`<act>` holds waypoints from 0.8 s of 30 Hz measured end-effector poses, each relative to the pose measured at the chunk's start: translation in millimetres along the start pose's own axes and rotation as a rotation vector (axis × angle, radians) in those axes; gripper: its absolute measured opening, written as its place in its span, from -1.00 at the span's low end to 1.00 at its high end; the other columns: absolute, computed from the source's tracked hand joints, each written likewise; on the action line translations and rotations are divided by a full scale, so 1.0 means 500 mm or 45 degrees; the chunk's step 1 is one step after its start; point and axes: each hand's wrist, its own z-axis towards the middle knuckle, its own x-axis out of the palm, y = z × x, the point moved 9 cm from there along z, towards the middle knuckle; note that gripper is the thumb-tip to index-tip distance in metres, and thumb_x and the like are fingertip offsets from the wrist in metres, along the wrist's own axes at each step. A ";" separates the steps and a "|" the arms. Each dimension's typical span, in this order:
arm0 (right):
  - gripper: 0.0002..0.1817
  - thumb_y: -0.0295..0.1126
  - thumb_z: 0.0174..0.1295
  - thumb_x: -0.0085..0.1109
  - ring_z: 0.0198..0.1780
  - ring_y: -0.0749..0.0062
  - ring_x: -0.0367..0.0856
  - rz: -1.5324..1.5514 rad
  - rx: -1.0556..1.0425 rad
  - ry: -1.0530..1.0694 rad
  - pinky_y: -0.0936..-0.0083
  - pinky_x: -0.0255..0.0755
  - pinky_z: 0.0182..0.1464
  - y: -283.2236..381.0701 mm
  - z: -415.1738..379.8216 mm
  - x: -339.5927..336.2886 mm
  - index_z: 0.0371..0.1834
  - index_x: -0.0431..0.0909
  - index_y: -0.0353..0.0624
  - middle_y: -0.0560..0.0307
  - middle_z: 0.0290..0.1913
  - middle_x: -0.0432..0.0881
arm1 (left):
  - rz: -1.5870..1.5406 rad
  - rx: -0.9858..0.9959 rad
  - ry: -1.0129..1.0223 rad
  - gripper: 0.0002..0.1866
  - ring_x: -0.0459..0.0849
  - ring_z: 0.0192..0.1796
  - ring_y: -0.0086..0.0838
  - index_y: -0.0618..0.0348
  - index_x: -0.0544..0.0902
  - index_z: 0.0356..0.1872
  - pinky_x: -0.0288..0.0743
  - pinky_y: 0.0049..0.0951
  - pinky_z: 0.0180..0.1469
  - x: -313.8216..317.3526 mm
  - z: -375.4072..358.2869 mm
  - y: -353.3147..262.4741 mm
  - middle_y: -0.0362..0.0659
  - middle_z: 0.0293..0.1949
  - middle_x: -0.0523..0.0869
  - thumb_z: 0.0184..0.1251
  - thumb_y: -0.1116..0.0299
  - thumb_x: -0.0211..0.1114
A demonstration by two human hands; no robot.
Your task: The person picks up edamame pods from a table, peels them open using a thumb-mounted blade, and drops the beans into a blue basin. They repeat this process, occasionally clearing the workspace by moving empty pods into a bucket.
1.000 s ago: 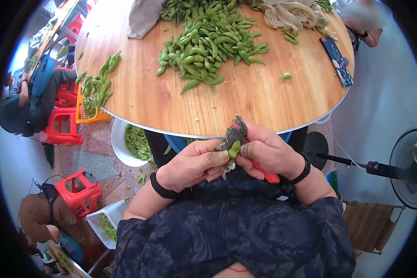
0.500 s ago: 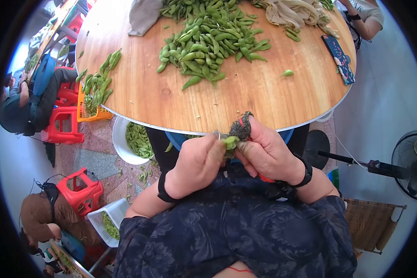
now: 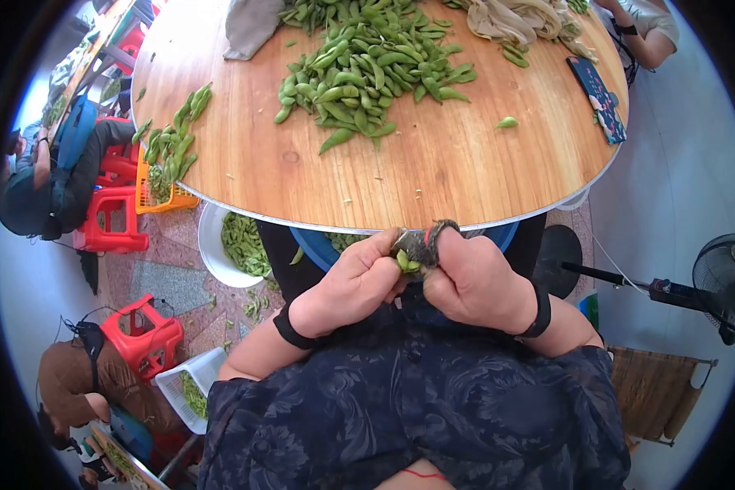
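Observation:
In front of the table edge, my two hands meet over a green soybean pod (image 3: 407,261). My left hand (image 3: 355,282) is closed, its thumb and fingers pinching the pod. Around a dark, cloth-wrapped tool (image 3: 417,245) with a bit of red on it, my right hand (image 3: 488,282) is closed too. The tool touches the pod; its kind is not clear, since the fingers hide most of it. Beyond the hands, a large heap of soybean pods (image 3: 367,77) lies on the round wooden table (image 3: 253,155).
A single pod (image 3: 507,122) and a dark patterned phone case (image 3: 596,100) lie on the table's right side. Below the left rim stand an orange basket (image 3: 151,200) and a white bucket (image 3: 212,245) of pods. A blue basin (image 3: 310,249) is under the table edge. A fan (image 3: 719,282) stands right.
My hands have turned inward and drawn tighter around the pod. The right hand's back now faces up, and the red part below it is hidden.

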 end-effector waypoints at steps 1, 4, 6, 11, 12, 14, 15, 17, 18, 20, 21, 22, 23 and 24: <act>-0.86 -0.52 0.11 0.08 -0.52 -0.03 0.57 -0.137 -0.073 0.013 0.28 0.46 -0.50 0.013 -0.002 0.002 -0.33 0.31 -0.27 -0.12 -0.55 0.50 | 0.001 0.000 -0.001 -0.73 0.35 -0.50 -0.69 0.24 0.48 -0.12 0.23 -0.68 -0.43 0.001 0.003 0.003 -0.30 -0.49 0.47 0.32 0.55 -0.21; -0.83 -0.53 0.09 0.10 -0.53 -0.04 0.57 -0.187 -0.017 -0.047 0.23 0.46 -0.50 0.011 0.001 -0.003 -0.36 0.29 -0.29 -0.10 -0.59 0.49 | -0.029 0.029 -0.003 -0.76 0.36 -0.50 -0.71 0.20 0.46 -0.20 0.33 -0.66 -0.42 0.000 0.012 0.013 -0.33 -0.49 0.44 0.27 0.54 -0.21; -0.83 -0.53 0.09 0.10 -0.54 -0.05 0.57 -0.138 0.008 -0.072 0.22 0.46 -0.50 0.002 0.004 -0.005 -0.36 0.28 -0.29 -0.11 -0.60 0.49 | -0.052 0.043 0.012 -0.75 0.35 -0.50 -0.70 0.19 0.45 -0.19 0.33 -0.67 -0.41 0.002 0.016 0.014 -0.32 -0.49 0.44 0.25 0.54 -0.22; -0.84 -0.52 0.12 0.07 -0.53 -0.10 0.56 -0.169 0.087 -0.038 0.20 0.46 -0.49 -0.011 0.000 -0.012 -0.36 0.27 -0.28 -0.14 -0.61 0.50 | -0.203 -0.003 0.127 -0.85 0.38 -0.48 -0.69 0.17 0.45 -0.13 0.37 -0.66 -0.39 0.009 0.012 0.019 -0.32 -0.47 0.45 0.45 0.41 -0.09; -0.86 -0.51 0.14 0.05 -0.52 -0.09 0.57 -0.073 0.132 -0.057 0.22 0.46 -0.48 -0.019 -0.001 -0.013 -0.35 0.28 -0.27 -0.14 -0.59 0.51 | -0.079 0.009 0.137 -0.84 0.41 -0.46 -0.68 0.17 0.44 -0.10 0.39 -0.65 -0.38 0.008 0.011 0.019 -0.32 -0.46 0.46 0.51 0.33 -0.04; -0.88 -0.50 0.16 0.03 -0.51 -0.07 0.58 0.019 0.176 -0.079 0.24 0.46 -0.47 -0.022 0.001 -0.025 -0.34 0.29 -0.27 -0.15 -0.57 0.53 | -0.018 0.011 0.145 -0.82 0.41 -0.46 -0.69 0.17 0.44 -0.12 0.33 -0.66 -0.40 0.010 0.012 0.007 -0.32 -0.46 0.47 0.53 0.29 -0.04; -0.90 -0.50 0.18 0.01 -0.50 -0.03 0.59 0.201 0.346 -0.022 0.28 0.45 -0.45 -0.040 0.001 -0.029 -0.33 0.31 -0.26 -0.13 -0.56 0.53 | 0.042 0.013 0.152 -0.79 0.40 -0.46 -0.69 0.18 0.44 -0.13 0.28 -0.67 -0.41 0.012 0.014 0.003 -0.31 -0.45 0.49 0.55 0.25 -0.03; -0.93 -0.48 0.23 -0.03 -0.46 0.07 0.60 0.396 0.559 0.062 0.37 0.44 -0.41 -0.068 -0.009 -0.026 -0.32 0.35 -0.25 -0.07 -0.53 0.54 | 0.089 -0.004 0.185 -0.80 0.46 -0.41 -0.66 0.19 0.43 -0.07 0.33 -0.66 -0.35 0.010 0.017 0.002 -0.29 -0.42 0.52 0.55 0.28 -0.04; -0.93 -0.48 0.23 -0.03 -0.46 0.07 0.60 0.387 0.560 0.058 0.37 0.44 -0.41 -0.070 -0.011 -0.026 -0.32 0.35 -0.25 -0.07 -0.53 0.54 | 0.137 -0.028 0.210 -0.79 0.51 -0.36 -0.63 0.21 0.42 -0.01 0.38 -0.64 -0.28 0.012 0.019 0.006 -0.27 -0.38 0.55 0.54 0.31 -0.04; -0.93 -0.48 0.23 -0.04 -0.48 0.07 0.59 0.308 0.450 -0.038 0.36 0.44 -0.41 -0.057 -0.009 -0.046 -0.32 0.35 -0.25 -0.07 -0.53 0.53 | 0.164 0.124 0.162 -0.76 0.55 -0.28 -0.59 0.23 0.40 0.07 0.42 -0.60 -0.17 0.018 0.023 0.001 -0.23 -0.32 0.59 0.54 0.33 -0.04; -0.93 -0.48 0.23 -0.04 -0.48 0.07 0.59 0.290 0.448 -0.050 0.36 0.44 -0.41 -0.056 -0.009 -0.056 -0.32 0.35 -0.25 -0.07 -0.53 0.53 | 0.189 0.271 0.113 -0.72 0.59 -0.19 -0.55 0.25 0.37 0.15 0.45 -0.55 -0.05 0.020 0.024 -0.013 -0.19 -0.27 0.62 0.54 0.35 -0.04; -0.92 -0.47 0.23 -0.04 -0.47 0.04 0.59 0.320 0.474 -0.072 0.35 0.44 -0.41 -0.059 -0.011 -0.067 -0.31 0.35 -0.25 -0.09 -0.52 0.53 | 0.189 0.286 0.135 -0.72 0.59 -0.19 -0.55 0.25 0.37 0.15 0.45 -0.55 -0.05 0.024 0.024 -0.015 -0.19 -0.27 0.62 0.54 0.35 -0.04; -0.91 -0.46 0.23 -0.04 -0.45 0.01 0.59 0.348 0.501 -0.094 0.34 0.44 -0.40 -0.062 -0.014 -0.080 -0.30 0.35 -0.25 -0.12 -0.51 0.52 | 0.210 0.296 0.139 -0.66 0.61 -0.15 -0.52 0.26 0.34 0.22 0.46 -0.53 -0.02 0.021 0.023 -0.016 -0.16 -0.21 0.64 0.52 0.37 -0.01; -0.91 -0.46 0.23 -0.04 -0.45 0.01 0.59 0.325 0.500 -0.111 0.34 0.44 -0.40 -0.062 -0.015 -0.087 -0.30 0.35 -0.25 -0.12 -0.51 0.52 | 0.232 0.308 0.141 -0.60 0.63 -0.10 -0.50 0.27 0.30 0.28 0.47 -0.50 0.01 0.019 0.023 -0.018 -0.14 -0.14 0.66 0.50 0.40 0.01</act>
